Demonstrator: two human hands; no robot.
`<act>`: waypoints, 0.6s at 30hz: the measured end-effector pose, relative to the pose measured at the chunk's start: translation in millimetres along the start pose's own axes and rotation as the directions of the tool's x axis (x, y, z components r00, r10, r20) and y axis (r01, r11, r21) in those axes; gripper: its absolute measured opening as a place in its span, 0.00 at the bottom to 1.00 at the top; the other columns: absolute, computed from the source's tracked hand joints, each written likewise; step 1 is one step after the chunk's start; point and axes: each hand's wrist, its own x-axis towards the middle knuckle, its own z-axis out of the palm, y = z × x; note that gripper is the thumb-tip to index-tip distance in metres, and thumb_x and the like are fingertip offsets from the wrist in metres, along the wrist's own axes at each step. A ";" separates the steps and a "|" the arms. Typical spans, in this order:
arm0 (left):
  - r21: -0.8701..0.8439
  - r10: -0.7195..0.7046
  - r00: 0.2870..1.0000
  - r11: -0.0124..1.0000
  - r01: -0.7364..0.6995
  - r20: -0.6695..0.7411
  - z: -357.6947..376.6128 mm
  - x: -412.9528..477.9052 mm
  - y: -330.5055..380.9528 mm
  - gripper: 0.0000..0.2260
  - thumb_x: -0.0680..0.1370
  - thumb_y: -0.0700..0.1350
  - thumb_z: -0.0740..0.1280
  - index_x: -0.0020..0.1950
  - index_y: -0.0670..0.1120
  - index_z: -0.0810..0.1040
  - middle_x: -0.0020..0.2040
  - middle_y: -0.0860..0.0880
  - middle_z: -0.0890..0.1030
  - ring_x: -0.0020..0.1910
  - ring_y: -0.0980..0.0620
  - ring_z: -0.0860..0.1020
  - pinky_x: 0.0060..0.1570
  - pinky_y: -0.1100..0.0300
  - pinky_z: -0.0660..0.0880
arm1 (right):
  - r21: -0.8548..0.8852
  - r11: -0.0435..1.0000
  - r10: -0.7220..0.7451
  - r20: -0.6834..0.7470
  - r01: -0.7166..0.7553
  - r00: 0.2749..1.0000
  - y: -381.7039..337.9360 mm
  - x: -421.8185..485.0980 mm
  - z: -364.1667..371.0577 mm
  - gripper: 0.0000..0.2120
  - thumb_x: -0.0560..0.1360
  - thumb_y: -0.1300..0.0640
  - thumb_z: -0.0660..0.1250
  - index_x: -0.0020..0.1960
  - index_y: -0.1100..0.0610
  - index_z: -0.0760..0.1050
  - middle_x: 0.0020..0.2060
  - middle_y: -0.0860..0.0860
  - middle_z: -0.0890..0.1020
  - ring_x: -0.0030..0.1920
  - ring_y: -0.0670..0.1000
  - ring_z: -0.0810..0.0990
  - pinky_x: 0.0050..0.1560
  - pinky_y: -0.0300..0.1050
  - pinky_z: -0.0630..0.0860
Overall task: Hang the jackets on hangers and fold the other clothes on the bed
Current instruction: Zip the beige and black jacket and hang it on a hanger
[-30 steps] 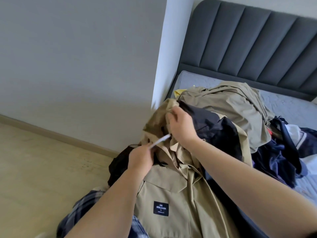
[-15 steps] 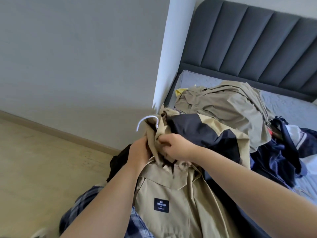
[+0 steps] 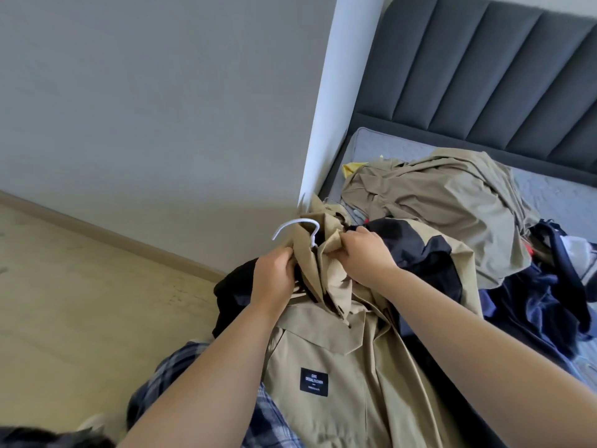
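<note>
We record a bed with a dark grey channel-padded headboard [image 3: 484,76] and a pale grey quilted mattress [image 3: 555,195] at the right. It stands against a grey wall [image 3: 161,108] above a light wood-look floor [image 3: 64,302]. A crumpled khaki garment [image 3: 436,202] lies on the mattress. A scrap of yellow cloth [image 3: 350,168] shows at its far edge, and a heap of dark navy clothes [image 3: 533,305] lies to its right.

The khaki jacket with a black-and-khaki panelled sleeve [image 3: 339,367] occupies the near centre. Its body drapes toward us, and its collar end is raised at the bed's edge. Blue-and-white plaid fabric [image 3: 181,373] shows beneath it at lower left.

The left hand [image 3: 274,279] is clenched on the jacket's collar fabric. The right hand [image 3: 368,253] is clenched on a bunched fold of the same jacket. The two hands are near each other but apart, with a ridge of khaki cloth between them.

The hook of a white plastic hanger [image 3: 286,226] projects from the collar opening just above the left hand. The rest of the hanger is hidden inside the cloth. A small black rectangular label with white lettering [image 3: 314,381] sits on the jacket's front.
</note>
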 end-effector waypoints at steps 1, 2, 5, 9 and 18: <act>-0.012 -0.020 1.000 1.000 0.020 -0.014 -1.0 -1.6 2.0 0.08 0.79 0.37 0.60 0.46 0.37 0.79 0.39 0.43 0.80 0.40 0.45 0.76 0.42 0.49 0.71 | 0.070 0.997 0.022 -0.037 -0.019 0.999 -2.2 1.3 -0.9 0.06 0.76 0.56 0.61 0.48 0.54 0.77 0.47 0.55 0.79 0.49 0.59 0.74 0.44 0.46 0.63; -0.028 -0.051 0.998 0.998 0.050 -0.031 -2.0 -3.5 4.7 0.08 0.79 0.38 0.60 0.43 0.38 0.77 0.37 0.44 0.79 0.37 0.47 0.75 0.39 0.50 0.71 | 0.148 0.989 0.033 -0.086 -0.020 0.996 -5.9 1.7 -3.5 0.06 0.73 0.61 0.62 0.43 0.53 0.76 0.43 0.56 0.80 0.45 0.60 0.75 0.42 0.45 0.61; -0.104 -0.153 0.985 0.984 0.144 -0.085 -13.4 -0.1 20.6 0.11 0.79 0.40 0.60 0.36 0.42 0.70 0.33 0.48 0.75 0.32 0.52 0.69 0.33 0.58 0.66 | 0.321 0.942 0.010 -0.317 0.097 0.948 -28.5 6.0 -23.1 0.19 0.62 0.70 0.61 0.30 0.46 0.61 0.28 0.53 0.77 0.29 0.55 0.68 0.35 0.42 0.57; -0.028 -0.114 0.977 0.993 0.110 -0.181 -62.0 47.1 50.5 0.10 0.77 0.38 0.60 0.36 0.39 0.71 0.34 0.42 0.77 0.34 0.45 0.70 0.35 0.56 0.65 | 0.370 0.929 0.157 -0.455 0.026 0.877 -57.1 39.1 -62.7 0.10 0.62 0.71 0.61 0.31 0.57 0.67 0.27 0.54 0.75 0.32 0.59 0.69 0.40 0.46 0.56; 0.097 0.136 0.939 0.989 -0.110 -0.315 -224.4 142.1 135.7 0.10 0.75 0.36 0.60 0.33 0.42 0.67 0.30 0.51 0.68 0.33 0.51 0.63 0.34 0.56 0.60 | 0.415 0.878 0.176 -0.743 0.239 0.646 -142.4 116.3 -212.0 0.14 0.63 0.69 0.60 0.34 0.50 0.65 0.28 0.46 0.68 0.32 0.51 0.61 0.40 0.43 0.49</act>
